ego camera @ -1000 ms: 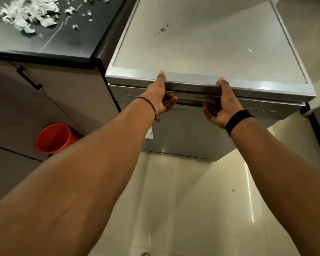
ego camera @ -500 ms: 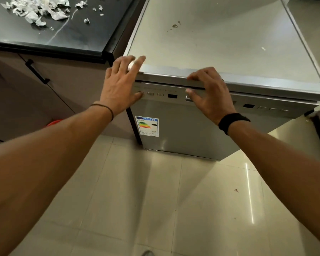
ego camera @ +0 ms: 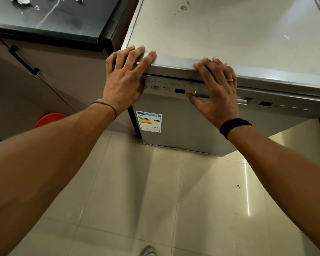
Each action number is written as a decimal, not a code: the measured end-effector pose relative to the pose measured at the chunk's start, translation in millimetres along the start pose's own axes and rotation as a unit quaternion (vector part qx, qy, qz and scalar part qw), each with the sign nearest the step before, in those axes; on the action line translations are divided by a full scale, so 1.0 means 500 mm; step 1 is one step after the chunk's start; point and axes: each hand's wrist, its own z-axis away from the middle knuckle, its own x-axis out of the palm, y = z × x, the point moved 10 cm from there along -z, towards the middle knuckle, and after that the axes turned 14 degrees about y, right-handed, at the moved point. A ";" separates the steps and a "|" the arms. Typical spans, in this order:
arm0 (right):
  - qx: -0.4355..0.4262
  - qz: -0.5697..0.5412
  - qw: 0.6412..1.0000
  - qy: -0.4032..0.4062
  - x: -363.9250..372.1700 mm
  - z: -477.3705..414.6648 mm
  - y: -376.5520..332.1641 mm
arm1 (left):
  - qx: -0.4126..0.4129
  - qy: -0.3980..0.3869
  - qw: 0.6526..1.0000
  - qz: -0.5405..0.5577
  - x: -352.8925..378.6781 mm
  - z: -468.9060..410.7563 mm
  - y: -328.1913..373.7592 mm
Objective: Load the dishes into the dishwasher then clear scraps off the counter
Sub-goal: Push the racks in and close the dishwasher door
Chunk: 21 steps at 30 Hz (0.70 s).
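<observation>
The silver dishwasher (ego camera: 183,130) stands ahead of me with its door closed. My left hand (ego camera: 125,80) lies flat with spread fingers over the top left corner of its front. My right hand (ego camera: 217,89) presses flat against the control panel, covering the left part of the door handle (ego camera: 243,100), fingertips on the top edge. White scraps (ego camera: 21,0) lie on the black counter (ego camera: 59,21) at the top left, mostly cut off by the frame edge. No dishes are in view.
Brown cabinet (ego camera: 50,78) with a black handle (ego camera: 23,60) sits under the counter. A red bucket (ego camera: 49,119) peeks out behind my left forearm. Glossy beige floor tiles (ego camera: 164,200) stretch below. A shoe tip (ego camera: 148,251) shows at the bottom edge.
Both hands turned from gripping under the door's top edge to lying flat on the dishwasher front. The door went from tilted out to closed, and the view moved closer.
</observation>
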 end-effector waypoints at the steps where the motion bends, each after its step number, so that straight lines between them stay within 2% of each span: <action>1: 0.002 -0.001 1.000 0.009 0.000 0.000 0.000 | -0.001 0.001 1.000 -0.002 0.002 -0.001 -0.002; 9: 0.009 -0.006 1.000 0.023 -0.004 -0.001 -0.001 | -0.013 0.006 1.000 0.007 0.003 0.001 0.001; 15: 0.013 -0.009 1.000 0.008 -0.004 -0.005 0.001 | -0.033 -0.046 0.996 0.062 0.012 0.000 0.001; 21: 0.022 -0.012 1.000 -0.011 -0.004 -0.007 -0.002 | -0.045 -0.028 0.996 0.071 -0.001 -0.003 0.012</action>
